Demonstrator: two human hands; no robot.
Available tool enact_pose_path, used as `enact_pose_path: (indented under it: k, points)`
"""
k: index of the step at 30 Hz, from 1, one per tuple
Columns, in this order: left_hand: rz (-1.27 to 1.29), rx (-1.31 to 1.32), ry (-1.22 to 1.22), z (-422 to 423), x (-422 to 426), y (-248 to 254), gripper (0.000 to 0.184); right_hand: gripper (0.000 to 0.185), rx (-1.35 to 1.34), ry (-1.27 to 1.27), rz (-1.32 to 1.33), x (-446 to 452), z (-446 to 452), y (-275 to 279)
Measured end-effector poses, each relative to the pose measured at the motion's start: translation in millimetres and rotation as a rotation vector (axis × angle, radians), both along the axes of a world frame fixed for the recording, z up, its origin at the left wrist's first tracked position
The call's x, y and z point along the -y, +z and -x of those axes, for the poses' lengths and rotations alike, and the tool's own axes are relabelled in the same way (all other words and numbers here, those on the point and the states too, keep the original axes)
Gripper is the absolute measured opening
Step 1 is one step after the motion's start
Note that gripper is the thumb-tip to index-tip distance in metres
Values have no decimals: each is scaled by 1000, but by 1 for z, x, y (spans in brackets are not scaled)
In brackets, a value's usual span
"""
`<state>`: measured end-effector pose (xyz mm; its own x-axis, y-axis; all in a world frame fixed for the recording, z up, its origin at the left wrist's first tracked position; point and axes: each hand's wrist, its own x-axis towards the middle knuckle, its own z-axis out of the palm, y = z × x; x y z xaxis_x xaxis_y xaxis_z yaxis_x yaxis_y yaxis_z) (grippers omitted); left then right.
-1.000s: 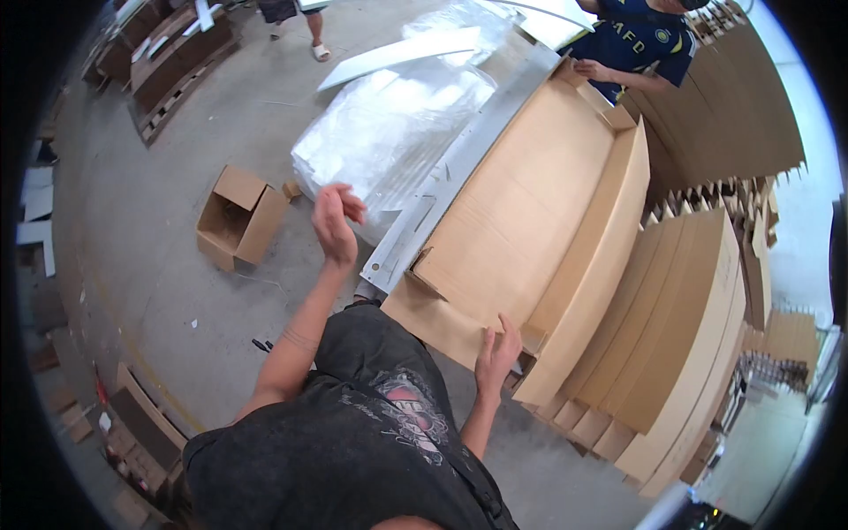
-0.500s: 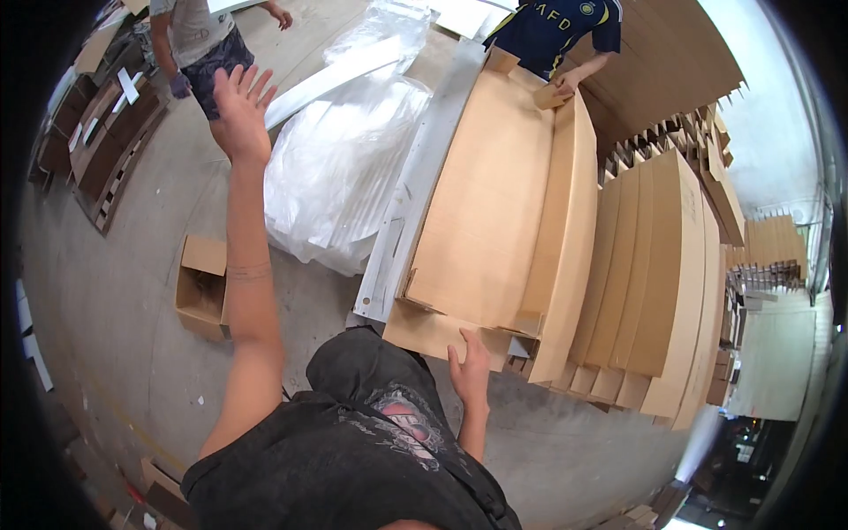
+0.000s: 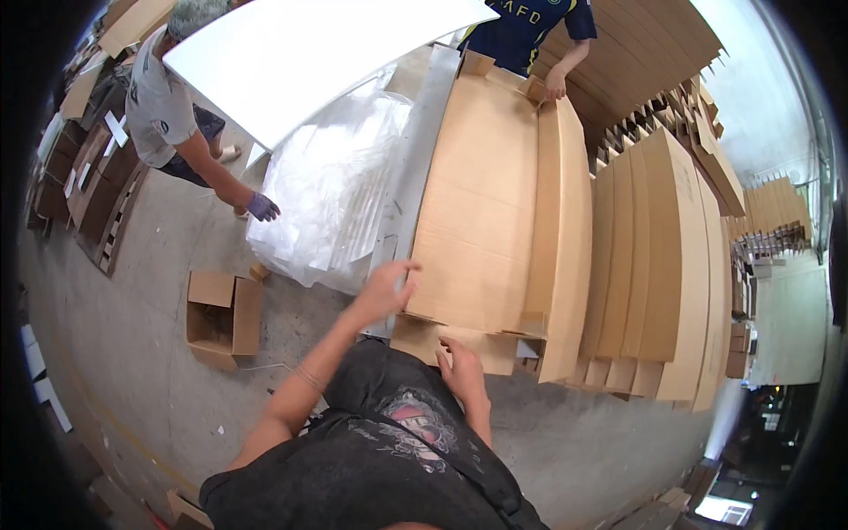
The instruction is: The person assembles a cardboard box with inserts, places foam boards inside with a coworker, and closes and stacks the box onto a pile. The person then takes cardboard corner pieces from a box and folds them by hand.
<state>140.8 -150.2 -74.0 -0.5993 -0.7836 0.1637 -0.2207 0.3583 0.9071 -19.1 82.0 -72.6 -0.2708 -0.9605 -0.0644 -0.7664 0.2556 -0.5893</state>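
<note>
A long, shallow cardboard box (image 3: 481, 194) lies open in front of me on a grey metal-edged bench (image 3: 424, 150). Above the box's near left corner is my left hand (image 3: 386, 290), fingers apart and curved, with nothing in it. My right hand (image 3: 462, 367) is at the near end flap (image 3: 495, 346), fingers apart and holding nothing; whether it touches the flap I cannot tell. At the far end, a co-worker in a dark blue shirt (image 3: 521, 34) has a hand on the box's corner.
Another person (image 3: 159, 106) with a gloved hand stands at the left by a large white panel (image 3: 318, 57). Plastic-wrapped goods (image 3: 322, 194) lie left of the bench. A small open carton (image 3: 221, 318) is on the floor. Cardboard stacks (image 3: 645, 265) stand at the right.
My left hand has come down from the far left to the box's near corner. The white panel has come in over the wrapped goods, and the person at the left is further in view.
</note>
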Motion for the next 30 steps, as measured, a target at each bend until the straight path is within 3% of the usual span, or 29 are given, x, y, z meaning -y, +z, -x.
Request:
enact_pose_path:
  k: [2, 3, 5, 7, 8, 9, 10, 11, 13, 16, 19, 21, 24, 26, 29, 30]
  points:
    - [267, 116, -145, 16, -39, 3, 35, 34, 24, 12, 0, -2, 5, -1]
    - [266, 115, -145, 22, -54, 1, 35, 36, 13, 33, -32, -2, 11, -5]
    - [518, 343, -208, 33, -72, -12, 41, 38, -1, 58, -61, 1, 19, -1]
    - [571, 370, -198, 34, -78, -39, 43, 50, 39, 32, -145, 11, 27, 19]
    - [491, 574, -302, 33, -79, -48, 42, 50, 38, 35, -144, 17, 31, 20]
    - [405, 778, -404, 33, -80, -52, 41, 56, 473, -161, 88, 24, 36, 21]
    - [407, 782, -402, 33, -83, -47, 41, 62, 908, -361, 326, 34, 38, 25]
    - [448, 763, -356, 32, -85, -43, 35, 62, 915, -362, 331, 41, 47, 31]
    - [502, 747, -321, 32, -87, -45, 28, 68, 1543, -370, 543, 57, 67, 67]
    - [607, 774, -286, 36, -92, -81, 21, 65, 1760, -601, 695, 81, 82, 90]
    - [730, 593, -89, 38, -91, -81, 21, 62, 1767, -796, 651, 89, 91, 50]
    - [552, 804, -301, 36, -92, -58, 21, 63, 1735, -772, 529, 97, 85, 42]
    - [690, 787, -168, 39, -99, -77, 22, 69, 1705, -707, 350, 101, 81, 29]
    - [653, 777, -158, 37, -103, -81, 27, 60, 1644, -731, 348, 96, 77, 31]
    - [694, 785, -148, 32, -108, -54, 32, 49, 1573, -763, 292, 80, 85, 18]
    - [750, 893, -138, 31, -108, -36, 34, 48, 1570, -805, 230, 76, 87, 12]
